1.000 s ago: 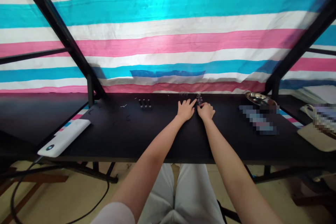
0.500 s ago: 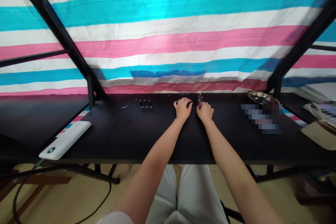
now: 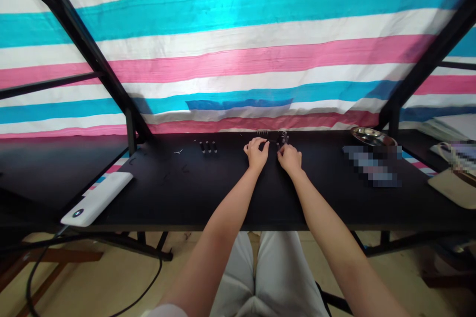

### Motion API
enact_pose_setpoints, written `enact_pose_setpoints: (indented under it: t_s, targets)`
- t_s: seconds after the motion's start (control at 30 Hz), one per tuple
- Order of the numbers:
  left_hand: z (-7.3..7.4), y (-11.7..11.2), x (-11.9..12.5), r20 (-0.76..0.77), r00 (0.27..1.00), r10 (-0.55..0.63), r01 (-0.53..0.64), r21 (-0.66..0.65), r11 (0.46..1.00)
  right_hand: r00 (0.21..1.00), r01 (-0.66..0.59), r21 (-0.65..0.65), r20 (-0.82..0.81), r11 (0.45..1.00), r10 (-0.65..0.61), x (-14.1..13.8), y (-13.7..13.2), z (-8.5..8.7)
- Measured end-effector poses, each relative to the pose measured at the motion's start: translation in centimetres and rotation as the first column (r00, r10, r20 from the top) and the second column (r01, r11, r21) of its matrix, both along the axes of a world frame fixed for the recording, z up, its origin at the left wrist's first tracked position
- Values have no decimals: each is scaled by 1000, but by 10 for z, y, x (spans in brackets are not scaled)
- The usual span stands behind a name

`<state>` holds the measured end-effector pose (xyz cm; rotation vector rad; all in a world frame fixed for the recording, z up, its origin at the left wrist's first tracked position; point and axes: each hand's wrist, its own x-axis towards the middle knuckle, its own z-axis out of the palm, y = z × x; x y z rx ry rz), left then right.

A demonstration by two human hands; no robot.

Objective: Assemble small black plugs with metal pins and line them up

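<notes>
My left hand [image 3: 256,153] rests low over the black table, its thumb and forefinger curled close together. A thin dark piece seems to lie at those fingertips, but it blends with the tabletop and I cannot make it out. Just to the right, my right hand [image 3: 290,157] is closed in a pinch on a small dark cylinder [image 3: 278,147], whose end pokes out on the left. Beyond its fingers lie small clear and dark pieces [image 3: 285,136]. Behind my left hand runs a row of tiny metallic pieces [image 3: 262,132].
Three short black cylinders [image 3: 208,147] lie side by side to the left, with white scraps [image 3: 178,151] near them. A white power bank [image 3: 97,199] with a cable is at the left edge. A shiny metal dish [image 3: 372,136] and a blurred packet [image 3: 372,166] lie right.
My hands have moved slightly apart at the fingertips. The small dark cylinder at my right fingers now shows more clearly. The whole view has shifted a little.
</notes>
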<state>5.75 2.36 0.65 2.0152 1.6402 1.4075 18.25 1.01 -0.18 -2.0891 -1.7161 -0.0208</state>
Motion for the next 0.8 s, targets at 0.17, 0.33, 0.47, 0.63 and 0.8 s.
enact_pose_setpoints:
  t_s: [0.17, 0.33, 0.47, 0.63, 0.8]
  targets:
    - [0, -2, 1, 15, 1000, -26, 26, 40, 999, 999, -17, 14, 44, 1000, 17, -3, -4, 6]
    - [0, -4, 2, 1, 999, -50, 50, 88, 995, 994, -40, 31, 105, 999, 37, -8, -8, 11]
    - [-1, -4, 2, -9, 998, -61, 61, 104, 993, 993, -75, 73, 95, 995, 68, -12, -10, 12]
    - [-3, -3, 2, -3, 995, -98, 98, 98, 990, 985, -171, 202, 53, 964, 164, -13, -11, 12]
    - [0, -6, 0, 61, 992, -114, 110, 59, 992, 975, -218, 272, 23, 937, 220, -12, -11, 11]
